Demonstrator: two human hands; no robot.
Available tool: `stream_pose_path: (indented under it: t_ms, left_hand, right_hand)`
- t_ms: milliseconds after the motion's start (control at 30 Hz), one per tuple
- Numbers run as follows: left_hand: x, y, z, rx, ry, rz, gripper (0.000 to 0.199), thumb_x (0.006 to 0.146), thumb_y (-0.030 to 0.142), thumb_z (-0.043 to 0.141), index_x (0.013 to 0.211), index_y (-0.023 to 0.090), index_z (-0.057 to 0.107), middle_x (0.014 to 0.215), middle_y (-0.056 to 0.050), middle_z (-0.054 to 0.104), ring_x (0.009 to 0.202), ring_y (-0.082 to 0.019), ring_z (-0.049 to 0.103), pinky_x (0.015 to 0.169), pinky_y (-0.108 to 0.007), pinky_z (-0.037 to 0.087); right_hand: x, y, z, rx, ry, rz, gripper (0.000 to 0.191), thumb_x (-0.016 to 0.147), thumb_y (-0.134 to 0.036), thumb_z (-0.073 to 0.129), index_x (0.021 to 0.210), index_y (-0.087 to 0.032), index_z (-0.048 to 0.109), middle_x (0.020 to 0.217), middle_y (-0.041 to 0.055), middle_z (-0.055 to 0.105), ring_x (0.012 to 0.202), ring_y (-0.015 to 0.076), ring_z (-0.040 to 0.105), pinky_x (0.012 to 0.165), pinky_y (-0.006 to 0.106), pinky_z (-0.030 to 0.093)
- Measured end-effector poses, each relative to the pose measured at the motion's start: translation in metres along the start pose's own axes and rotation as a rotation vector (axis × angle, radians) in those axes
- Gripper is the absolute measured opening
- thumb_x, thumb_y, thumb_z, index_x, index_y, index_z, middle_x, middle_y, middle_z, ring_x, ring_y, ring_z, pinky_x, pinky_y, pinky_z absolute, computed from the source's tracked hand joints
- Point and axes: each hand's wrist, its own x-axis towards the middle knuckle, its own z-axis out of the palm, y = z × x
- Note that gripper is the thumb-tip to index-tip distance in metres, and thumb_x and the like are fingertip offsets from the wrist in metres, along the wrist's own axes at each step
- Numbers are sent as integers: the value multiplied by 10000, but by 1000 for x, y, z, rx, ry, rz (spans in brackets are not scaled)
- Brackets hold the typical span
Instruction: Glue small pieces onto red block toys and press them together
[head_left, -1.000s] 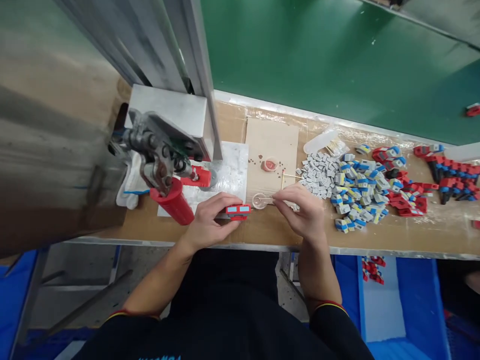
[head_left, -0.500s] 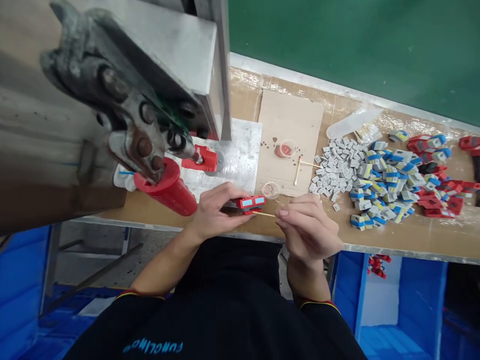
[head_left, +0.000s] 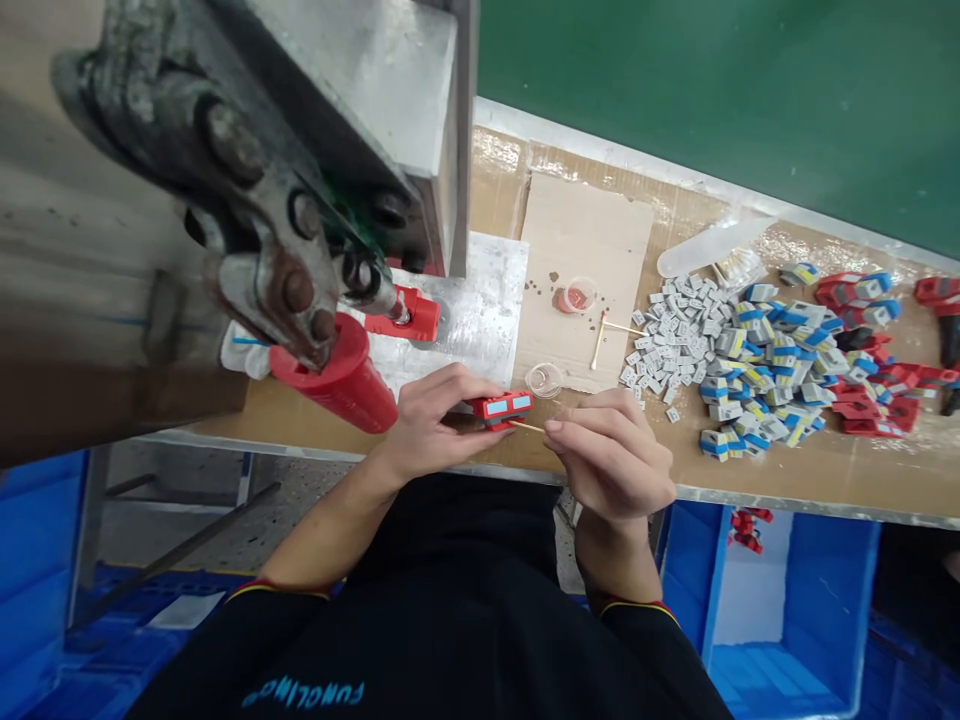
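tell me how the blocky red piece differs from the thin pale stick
The blocky red piece with pale blue rectangles is chunky; the thin pale stick is far narrower. The left hand grips the piece, the right hand the stick. Both are held, and they meet or nearly do.

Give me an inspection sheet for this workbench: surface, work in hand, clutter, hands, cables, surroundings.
Surface: brown-covered bench, bearing a silvery sheet and spotted cardboard.
Job's things: red toy part with two pale blue windows; thin stick, one end at the part's lower edge; clear cup; cup with red contents.
Clutter: cotton swabs, small grey pieces, multicoloured parts, red parts.
Left hand: grips the red toy part.
Right hand: pinches the thin stick.
Cables: nothing seen.
Surroundings: riveted metal linkage, green surface, blue bin below bench level.
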Motion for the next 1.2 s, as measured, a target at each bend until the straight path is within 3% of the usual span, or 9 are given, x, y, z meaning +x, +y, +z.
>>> stream_pose_path:
  t_ms: [333,533,600,700,800,900,1000,1100,1200]
  left_hand:
    - [-1,-1,0,-28,-9,4,234,883,242,895,1074,222,762,903,-3,797,732,-117,740,642,-201,596]
    - [-2,-1,1,-28,28,-6,249,863,262,913,1058,225,763,882,1,795,702,-119,732,610,-205,600]
    - [-1,-1,0,-25,22,-7,233,870,271,906,1047,222,761,879,-1,798,700,-121,737,611,-207,605]
    - [-1,0,-1,-17,16,-12,215,875,272,902,1034,224,766,883,-2,807,713,-130,750,648,-223,624]
    - [-3,-1,-2,-23,35,-41,233,851,264,917,1035,238,777,890,-1,813,718,-147,758,654,-252,634]
    - [-5,-5,-1,-43,56,-53,231,847,268,916,1033,250,779,884,-4,813,706,-157,757,621,-268,633]
    - [-6,-6,1,-53,65,-52,210,858,290,907,1025,257,783,866,-6,809,688,-160,749,596,-276,629]
    - [-5,-7,3,-49,54,-37,200,866,292,900,1026,263,784,868,-14,814,688,-169,751,586,-292,631]
    - [-5,-5,3,-58,52,-18,202,862,276,903,1022,265,782,880,-19,822,705,-173,763,604,-297,641]
  right_hand:
    - [2,-3,2,6,-6,-26,210,1021,-153,690,1156,-287,781,834,8,786,690,174,652,594,349,535]
    - [-1,22,-19,-86,202,67,351,963,-143,737,1229,-367,783,806,-17,778,667,196,671,676,400,542]
    - [-3,32,-21,-133,124,100,328,955,-129,750,1183,-361,788,835,-17,790,708,197,688,715,400,550]
    - [-6,40,-14,-155,-108,62,267,990,-114,712,1145,-320,780,925,7,806,801,192,693,749,380,564]
    - [-13,46,-17,-170,-224,75,255,1037,-219,680,1266,-310,742,1101,62,777,958,220,701,829,400,592]
    - [-26,55,-46,-205,-21,211,387,1063,-363,638,1448,-316,644,1246,107,689,1080,259,679,850,423,600]
    - [-41,70,-81,-420,146,343,296,1072,-337,600,1344,-310,713,1150,97,670,1045,261,664,863,433,582]
    - [-45,93,-92,-596,-44,392,228,1049,-310,628,1209,-273,786,1094,104,710,1024,279,659,934,478,565]
    - [-38,115,-82,-649,-184,382,204,1035,-303,646,1145,-251,810,1078,110,748,982,278,644,916,463,553]
